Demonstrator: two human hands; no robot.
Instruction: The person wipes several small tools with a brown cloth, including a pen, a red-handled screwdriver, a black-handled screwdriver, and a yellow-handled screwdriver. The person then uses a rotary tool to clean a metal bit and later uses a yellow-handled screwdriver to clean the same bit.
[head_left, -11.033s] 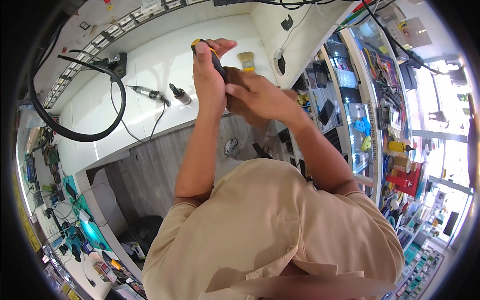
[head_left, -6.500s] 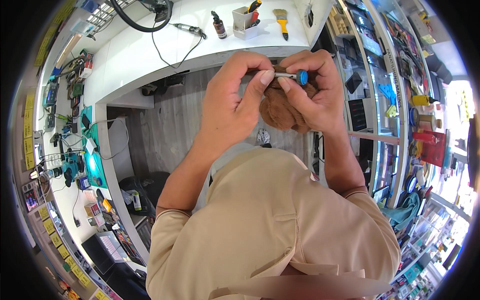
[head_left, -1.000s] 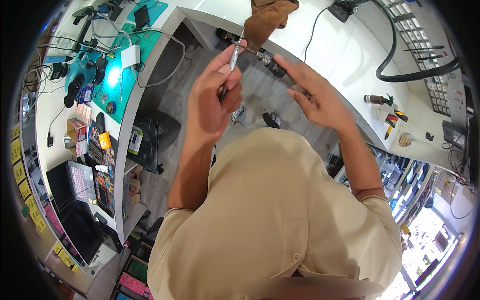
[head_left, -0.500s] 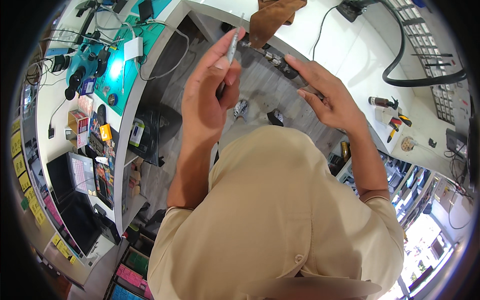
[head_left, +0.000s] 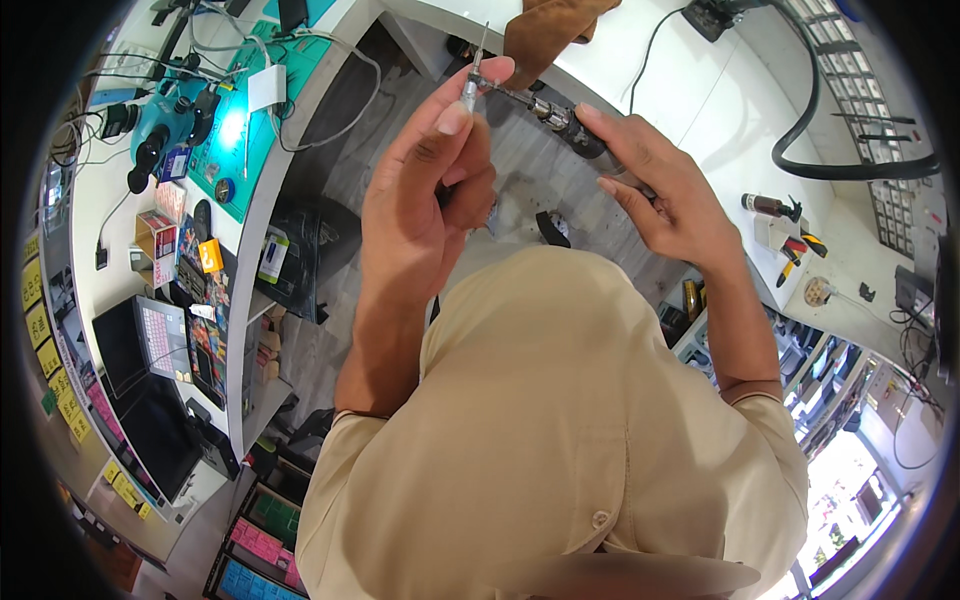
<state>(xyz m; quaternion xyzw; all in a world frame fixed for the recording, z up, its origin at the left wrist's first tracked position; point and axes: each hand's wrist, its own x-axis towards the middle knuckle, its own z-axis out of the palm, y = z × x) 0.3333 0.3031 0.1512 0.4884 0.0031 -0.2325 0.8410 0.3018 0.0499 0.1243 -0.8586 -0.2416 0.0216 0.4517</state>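
In the head view, the brown cloth drapes over the bench edge. On my side of it, my left hand pinches a slim silver tool; my right hand grips a dark-bodied tool, its thin shaft reaching my left fingertips, contact unclear. I'd judge the work underway, unfinished; how much remains I can't tell.

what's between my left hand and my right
In the head view, the dark cylindrical tool held by the right hand spans the gap, its tip pointing toward the slim silver tool in the left hand.
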